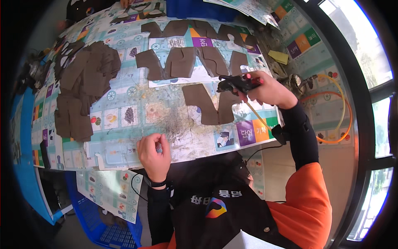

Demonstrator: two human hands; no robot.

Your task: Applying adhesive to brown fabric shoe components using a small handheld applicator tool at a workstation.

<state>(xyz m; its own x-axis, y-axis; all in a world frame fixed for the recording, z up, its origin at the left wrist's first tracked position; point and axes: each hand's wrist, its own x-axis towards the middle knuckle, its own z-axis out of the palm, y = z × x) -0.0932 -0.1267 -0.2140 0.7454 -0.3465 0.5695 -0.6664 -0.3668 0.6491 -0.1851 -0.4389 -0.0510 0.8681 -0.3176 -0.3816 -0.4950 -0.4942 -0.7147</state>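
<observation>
Black tool held over brown cut-out pieces on a poster-covered table

The right hand [271, 89] grips a black handheld tool [237, 83] above a brown cut-out piece [207, 103]; its tip is hard to make out. The left hand [154, 151] rests clenched at the table [166, 120] edge, contents hidden.

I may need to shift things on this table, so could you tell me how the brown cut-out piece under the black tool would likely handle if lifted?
The brown piece lies quite flat on the printed sheet, so it is probably thin, light and somewhat floppy. Its narrow notched arms might droop or snag neighbouring pieces. The right hand holds the black tool over it, so pushing could disturb that.
</observation>
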